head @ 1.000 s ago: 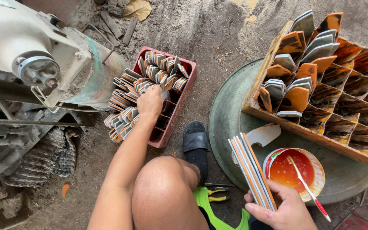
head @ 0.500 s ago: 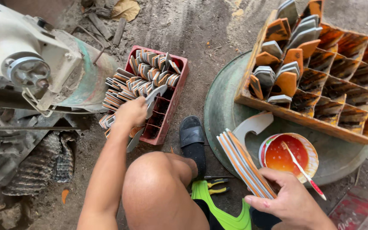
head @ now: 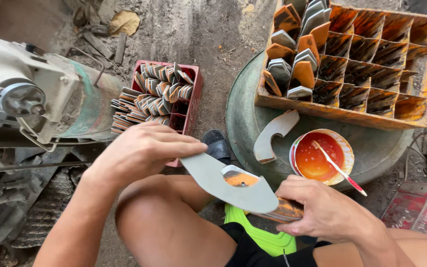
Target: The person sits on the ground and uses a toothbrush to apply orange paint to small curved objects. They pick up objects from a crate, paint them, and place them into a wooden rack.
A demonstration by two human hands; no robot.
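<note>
Here, the person sits low on the dirt ground with bare knees up. The left hand (head: pixel 142 151) holds one end of a flat grey curved piece (head: pixel 228 183). Its fingers are closed down on the top of the piece, pinching it. The piece has a round notch cut in one side, and some orange shows there. The piece lies across the lap, between the two hands.

The right hand (head: pixel 317 207) is curled shut around a stack of thin flat pieces (head: pixel 285 211), brown and orange at the edge. The grey piece lies on top of this stack, touching it.

Just past the right hand is a round bowl (head: pixel 298 148) with orange paint in it. A small brush (head: pixel 337 167) with a white and red handle leans in the bowl. A pale curved piece (head: pixel 273 134) lies just beside the bowl. Both rest on a big round green tray (head: pixel 243 109). At the back of the tray stands a wooden box (head: pixel 352 116) with many little compartments. Some compartments on its left side hold grey and orange pieces.

Near the left hand is a red crate (head: pixel 193 101) full of more such pieces, standing in rows. A grey and green machine (head: pixel 35 99) is on the far left. A bright green thing (head: pixel 258 235) shows under the legs, and a dark sandal (head: pixel 218 143) lies near the crate.
</note>
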